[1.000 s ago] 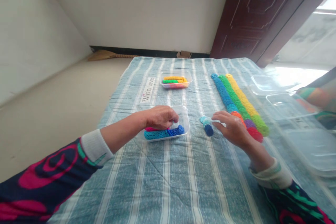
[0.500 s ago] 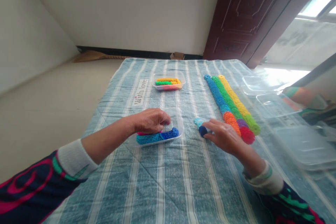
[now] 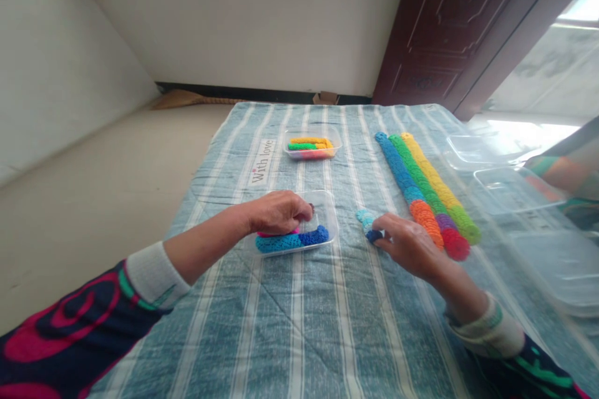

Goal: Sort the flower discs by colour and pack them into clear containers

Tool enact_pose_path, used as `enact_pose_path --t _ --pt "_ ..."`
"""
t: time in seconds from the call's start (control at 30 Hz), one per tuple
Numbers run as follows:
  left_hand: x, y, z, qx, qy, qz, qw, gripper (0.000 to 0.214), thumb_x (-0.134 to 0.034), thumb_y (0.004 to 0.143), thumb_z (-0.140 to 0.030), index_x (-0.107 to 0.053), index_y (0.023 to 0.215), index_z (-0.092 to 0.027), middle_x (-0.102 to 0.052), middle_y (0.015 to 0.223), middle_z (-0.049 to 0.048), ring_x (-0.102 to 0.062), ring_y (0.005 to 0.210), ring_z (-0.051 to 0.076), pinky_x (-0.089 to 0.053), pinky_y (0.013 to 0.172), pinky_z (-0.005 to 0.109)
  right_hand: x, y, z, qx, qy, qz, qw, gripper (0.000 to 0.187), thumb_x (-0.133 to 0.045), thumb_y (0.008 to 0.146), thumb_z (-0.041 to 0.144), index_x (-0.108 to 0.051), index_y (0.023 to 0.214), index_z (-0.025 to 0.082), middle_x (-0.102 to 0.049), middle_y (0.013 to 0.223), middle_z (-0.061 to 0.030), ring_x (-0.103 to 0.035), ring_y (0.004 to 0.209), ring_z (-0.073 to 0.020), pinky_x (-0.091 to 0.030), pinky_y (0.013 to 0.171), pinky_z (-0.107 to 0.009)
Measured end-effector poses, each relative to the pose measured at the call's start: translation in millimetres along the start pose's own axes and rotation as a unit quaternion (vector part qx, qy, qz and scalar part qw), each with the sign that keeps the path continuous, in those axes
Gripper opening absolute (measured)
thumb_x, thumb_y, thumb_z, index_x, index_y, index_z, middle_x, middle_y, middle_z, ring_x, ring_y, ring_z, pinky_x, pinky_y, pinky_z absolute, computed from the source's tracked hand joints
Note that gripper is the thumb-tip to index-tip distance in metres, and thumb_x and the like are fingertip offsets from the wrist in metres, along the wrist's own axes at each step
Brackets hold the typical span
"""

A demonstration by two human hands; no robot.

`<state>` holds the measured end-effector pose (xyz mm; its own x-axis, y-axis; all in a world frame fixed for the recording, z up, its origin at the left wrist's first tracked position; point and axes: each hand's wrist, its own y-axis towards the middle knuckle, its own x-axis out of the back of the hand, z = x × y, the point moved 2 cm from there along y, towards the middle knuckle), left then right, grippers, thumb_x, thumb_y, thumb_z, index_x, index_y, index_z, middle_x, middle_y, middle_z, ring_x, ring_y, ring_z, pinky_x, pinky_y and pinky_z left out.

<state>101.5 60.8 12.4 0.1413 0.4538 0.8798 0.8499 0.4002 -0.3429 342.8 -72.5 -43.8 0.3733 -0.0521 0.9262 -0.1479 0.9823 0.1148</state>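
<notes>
My left hand [image 3: 279,212] reaches over the nearer clear plastic box [image 3: 333,224], fingers curled together in a pinch; what they hold, if anything, cannot be made out. Inside that box lie stacked rows of blue discs [image 3: 285,242] with some pink ones partly under the hand. To the right, my right hand [image 3: 407,243] pinches a dark blue disc [image 3: 373,235] at the cloth. It sits at the near end of a short overlapping row of light blue discs [image 3: 364,217].
Long rows of overlapping discs, blue [image 3: 395,162], green [image 3: 416,171] and yellow [image 3: 430,174], lie right of my right hand, with orange, purple and red near ends. A farther box [image 3: 337,148] holds colourful discs. Clear containers [image 3: 515,190] stand at the right, near another person's blurred arm.
The whole view has shifted, so everything appears farther right. Both hands stay at about the same places, the left over the box and the right at the dark blue disc.
</notes>
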Motion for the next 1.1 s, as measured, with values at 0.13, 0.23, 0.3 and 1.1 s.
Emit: enact_pose_path --t 0.13,0.23,0.3,1.1 --pt "-0.8 0 -1 -0.008 -0.001 -0.007 1.000 0.020 -0.050 0.072 -0.013 -0.069 0.075 -0.020 -0.064 0.072 -0.0011 -0.054 0.064 0.011 -0.035 0.060 0.023 0 0 -1 0.015 0.057 -0.015 0.998 0.009 -0.057 0.077 0.011 -0.057 0.078 0.020 -0.060 0.075 0.0007 -0.056 0.066 -0.0138 -0.040 0.063 -0.026" --pt "-0.9 1 -2 -0.009 -0.011 -0.006 1.000 0.022 -0.050 0.073 -0.013 -0.070 0.076 -0.020 -0.064 0.071 -0.0012 -0.053 0.063 0.010 -0.036 0.060 0.021 0 -1 -2 0.023 0.081 -0.011 0.996 0.008 -0.057 0.077 0.012 -0.057 0.075 0.020 -0.060 0.073 0.0008 -0.056 0.065 -0.0140 -0.041 0.062 -0.026" --pt "-0.8 2 -2 -0.012 -0.015 -0.008 1.000 0.023 -0.049 0.074 -0.013 -0.071 0.077 -0.020 -0.065 0.071 -0.0009 -0.053 0.063 0.010 -0.036 0.060 0.021 1 0 -3 0.024 0.088 -0.007 0.996 0.007 -0.057 0.077 0.014 -0.057 0.074 0.020 -0.059 0.071 0.0011 -0.055 0.064 -0.0136 -0.040 0.060 -0.026" --pt "2.9 -18 3 -0.009 -0.085 -0.112 0.990 0.025 -0.048 0.087 -0.020 -0.072 0.094 -0.019 -0.072 0.086 0.0018 -0.063 0.077 0.013 -0.045 0.073 0.022 28 96 80 0.264 0.035 0.090 0.960 0.013 -0.057 0.080 0.007 -0.064 0.082 0.018 -0.063 0.078 0.0008 -0.051 0.067 -0.0090 -0.031 0.060 -0.022"
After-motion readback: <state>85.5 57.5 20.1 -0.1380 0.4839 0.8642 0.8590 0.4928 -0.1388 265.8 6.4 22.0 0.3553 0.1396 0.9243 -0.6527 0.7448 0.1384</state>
